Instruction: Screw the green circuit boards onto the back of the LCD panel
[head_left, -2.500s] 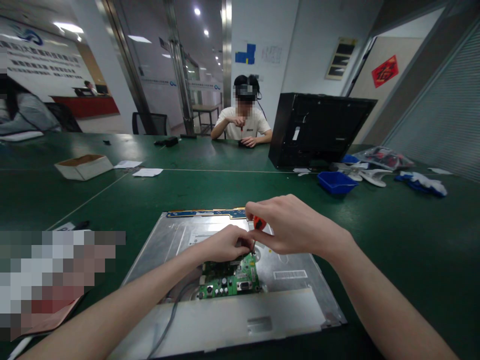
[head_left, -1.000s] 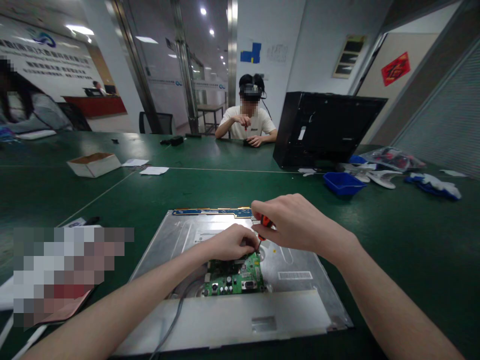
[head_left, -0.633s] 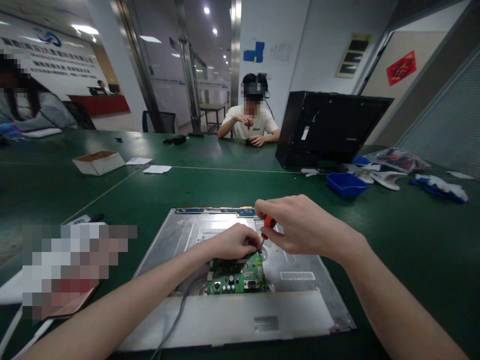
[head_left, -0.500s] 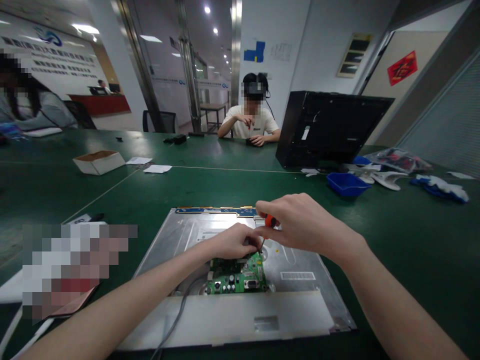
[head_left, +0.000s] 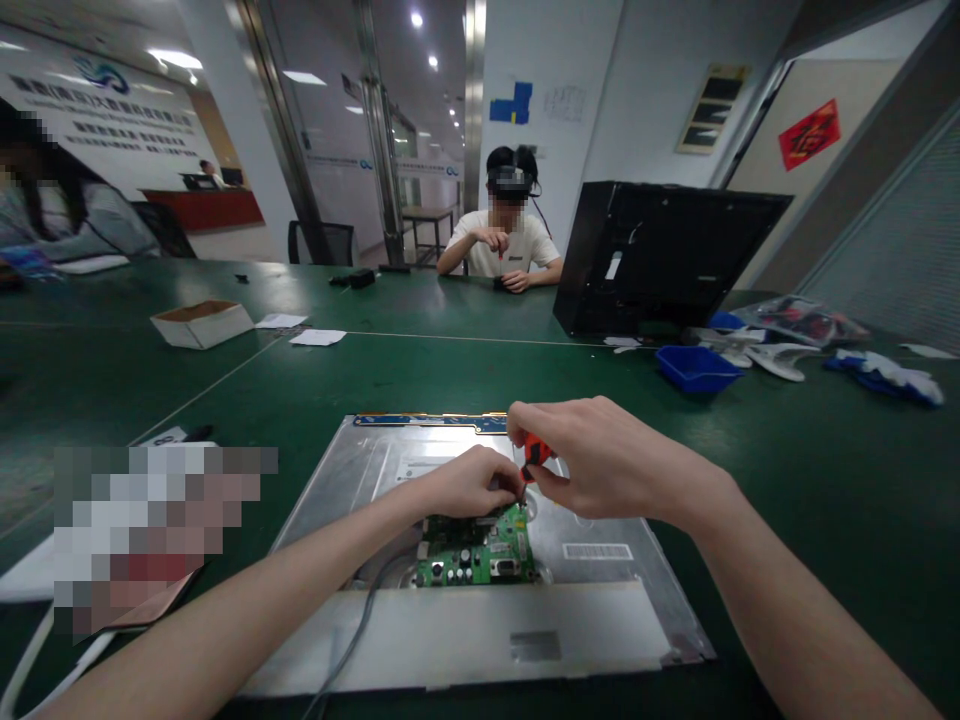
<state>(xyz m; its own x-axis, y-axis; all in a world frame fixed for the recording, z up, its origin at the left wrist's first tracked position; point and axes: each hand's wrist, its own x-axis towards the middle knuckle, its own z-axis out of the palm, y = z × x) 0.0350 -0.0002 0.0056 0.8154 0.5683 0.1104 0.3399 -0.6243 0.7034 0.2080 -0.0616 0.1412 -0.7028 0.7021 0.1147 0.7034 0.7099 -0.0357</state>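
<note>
My right hand (head_left: 574,450) is closed around the red-and-black handle of a screwdriver (head_left: 535,452), whose shaft points down at the upper right corner of a green circuit board (head_left: 480,550). Beside the screwdriver tip, my left hand (head_left: 484,482) has its fingers pinched at the board's upper edge; what they hold, if anything, is hidden. The board sits on a silver metal display panel (head_left: 600,590), which lies flat with a blue circuit strip (head_left: 427,422) along its far edge. A grey cable (head_left: 360,630) runs from the board's left side over the near edge.
A black monitor (head_left: 675,255) stands at the back right, near a blue tray (head_left: 697,370) and gloves (head_left: 885,375). Back left is an open white box (head_left: 202,325). A blurred-out object (head_left: 142,540) lies left of the panel. Across the green table (head_left: 420,370) sits a person with a screwdriver.
My right hand has dropped slightly and shifted its grip on the screwdriver, with the fingers turned. My left hand stays in place at the board.
</note>
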